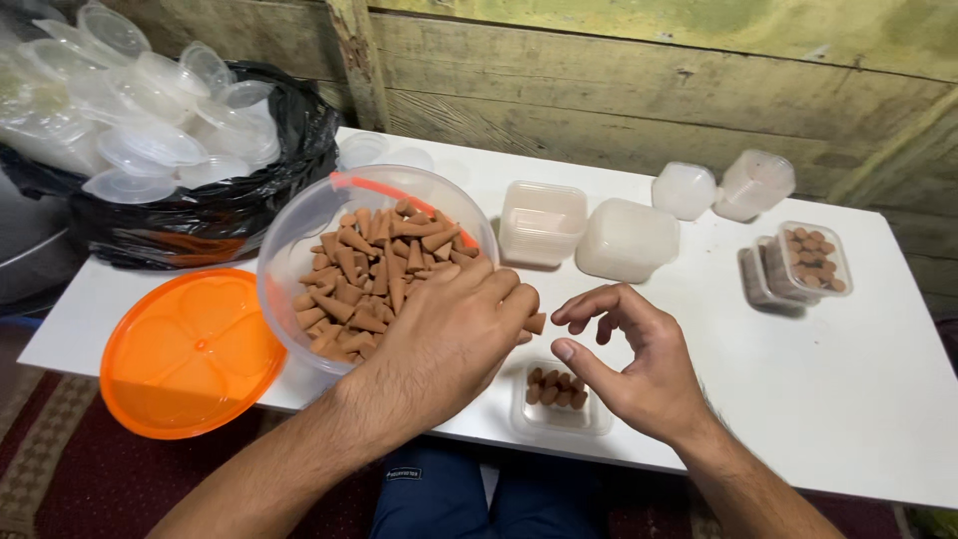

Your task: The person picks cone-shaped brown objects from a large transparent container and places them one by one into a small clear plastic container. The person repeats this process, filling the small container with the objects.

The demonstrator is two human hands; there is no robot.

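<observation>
- A large clear plastic tub [299, 235], tipped toward the person and filled with brown incense cones [374, 269], is taken as the landmark on the white table [848, 379].
- The left hand [449, 344] is laid over the tub's near right rim, palm down, with the fingers curled around a few cones; one cone [536, 322] is seen protruding from the fingertips, just right of the tub.
- The right hand [639, 364] is held further right of the tub, apart from the left hand; its fingers are loosely bent and spread, thumb extended toward the left hand, and nothing is gripped in it.
- A small clear tray [559, 399] is set below the gap between the hands, at the table's near edge, right of the tub; one row of cones is stood upright in it.
- An orange lid [190, 349] is placed at the tub's near left, overhanging the table edge.
- A black bag [200, 210] heaped with clear empty lids and cups is found behind and left of the tub.
- Stacked empty clear boxes [542, 222] and a frosted box [627, 240] are set just right of the tub's far side.
- Two more frosted containers [718, 188] are seen further right, by the wooden wall.
- Filled, closed cone boxes [798, 265] are lined up far right of the tub.
</observation>
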